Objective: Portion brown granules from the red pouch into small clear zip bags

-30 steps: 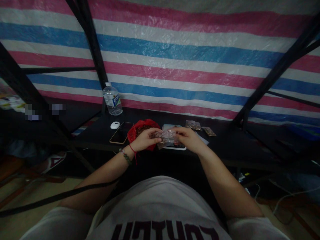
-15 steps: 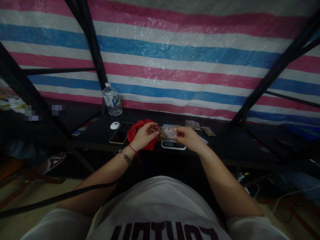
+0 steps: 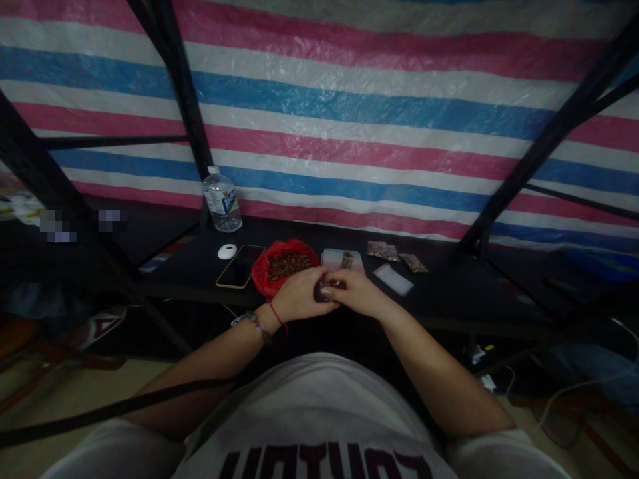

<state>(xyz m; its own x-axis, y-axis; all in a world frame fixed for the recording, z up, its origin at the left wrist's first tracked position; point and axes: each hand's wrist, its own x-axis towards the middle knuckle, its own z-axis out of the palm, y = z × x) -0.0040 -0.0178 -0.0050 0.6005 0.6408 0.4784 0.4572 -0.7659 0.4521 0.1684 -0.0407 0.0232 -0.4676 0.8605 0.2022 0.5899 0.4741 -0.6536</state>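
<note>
My left hand (image 3: 303, 294) and my right hand (image 3: 360, 291) meet at the table's front edge, fingers closed round a small clear plastic bag (image 3: 325, 291). Fingers partly cover the bag, and what is inside it is hard to see. Just behind them lies a flat kitchen scale (image 3: 329, 258), its front part hidden by my right hand. On its plate is a small brown item (image 3: 348, 258), too blurred to name. To the left, an open red plastic bag (image 3: 263, 271) holds a heap of brown bits (image 3: 288, 265), close to my left hand.
Filled little bags (image 3: 382, 251) and another filled bag (image 3: 414, 263) lie right of the scale, near a stack of flat clear bags (image 3: 394, 279). A phone (image 3: 240, 267), a white oval case (image 3: 227, 251) and a plastic bottle (image 3: 221, 203) stand left. Black metal posts (image 3: 186, 100) flank the table.
Both hands have come down and toward me with the clear bag, off the scale and red bag. The brown bits in the red bag and the flat clear bags now show.
</note>
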